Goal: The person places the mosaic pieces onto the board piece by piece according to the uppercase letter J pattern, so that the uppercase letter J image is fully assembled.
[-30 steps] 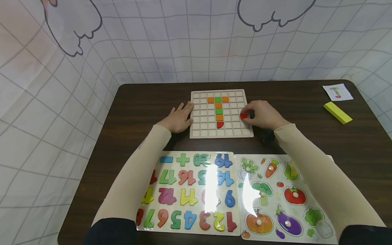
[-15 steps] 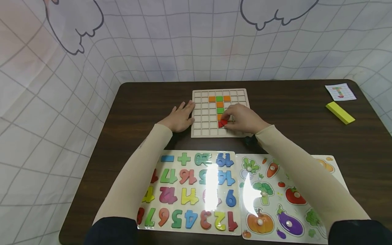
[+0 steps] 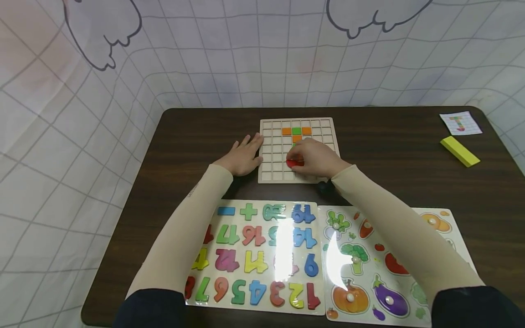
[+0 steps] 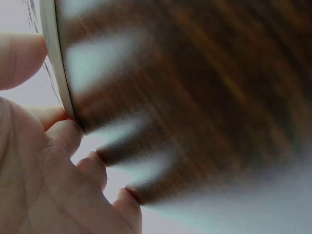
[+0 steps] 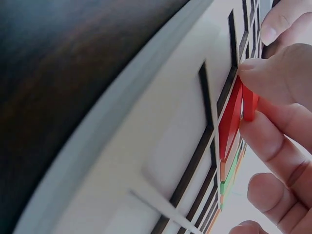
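Note:
A pale grid board (image 3: 270,175) lies on the dark table. On it, orange tiles (image 3: 297,139) and a green tile (image 3: 296,130) form a T shape, its lower part mostly covered by the right hand. My right hand (image 3: 316,158) pinches a red tile (image 5: 250,105) between thumb and fingers, low on the board's grid. Beside it a second red tile (image 5: 230,124) sits in the board, as the right wrist view shows. My left hand (image 3: 242,156) rests at the board's left edge, fingers extended and thumb over the rim.
Nearer me lie a number puzzle board (image 3: 262,225) and a vegetable puzzle board (image 3: 371,266), partly under the forearms. To the right are a yellow block (image 3: 460,151) and a pattern card (image 3: 471,125). A white gridded curtain (image 3: 279,64) hangs behind the table.
My right hand has moved left from the board's right edge with the red tile, now just left of the seated red tile. The left hand has stayed at the board's left edge.

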Motion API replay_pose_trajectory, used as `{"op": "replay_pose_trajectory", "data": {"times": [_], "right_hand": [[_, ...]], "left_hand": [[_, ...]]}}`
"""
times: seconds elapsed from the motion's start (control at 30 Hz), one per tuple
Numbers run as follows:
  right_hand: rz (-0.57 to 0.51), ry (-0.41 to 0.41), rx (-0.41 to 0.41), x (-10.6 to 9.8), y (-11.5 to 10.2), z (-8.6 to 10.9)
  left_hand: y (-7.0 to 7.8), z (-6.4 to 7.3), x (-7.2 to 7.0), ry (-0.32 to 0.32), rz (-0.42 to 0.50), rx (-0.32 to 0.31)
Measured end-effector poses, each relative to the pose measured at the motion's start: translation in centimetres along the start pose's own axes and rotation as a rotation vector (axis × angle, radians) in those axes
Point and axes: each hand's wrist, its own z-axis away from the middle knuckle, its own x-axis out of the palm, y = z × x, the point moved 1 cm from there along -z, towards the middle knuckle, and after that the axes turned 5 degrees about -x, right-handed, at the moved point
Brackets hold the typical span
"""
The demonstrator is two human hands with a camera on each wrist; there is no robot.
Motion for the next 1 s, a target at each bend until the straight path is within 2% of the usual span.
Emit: {"op": "replay_pose_trajectory", "data": {"times": [0.2, 0.43, 0.73, 0.8, 0.9, 1.0], "right_hand": [[-0.027, -0.012, -0.020, 0.0, -0.1, -0.2], [-0.011, -0.049, -0.026, 0.1, -0.3, -0.2], [-0.029, -0.025, -0.037, -0.2, 0.2, 0.3], [-0.057, -0.004, -0.010, -0.5, 0.6, 0.8], [-0.084, 0.031, 0.075, -0.9, 1.5, 2.0], [-0.054, 0.058, 0.180, -1.4, 2.7, 3.7]], "left_hand": [[0.1, 0.0, -0.1, 0.001, -0.010, -0.006], [0.1, 0.2, 0.0, 0.000, -0.005, -0.006], [0.1, -0.1, 0.3, 0.003, -0.004, -0.003], [0.1, -0.1, 0.3, 0.003, 0.007, 0.004], [-0.2, 0.0, 0.3, 0.011, 0.030, 0.000], [-0.7, 0.3, 0.3, 0.053, -0.002, -0.056]]}}
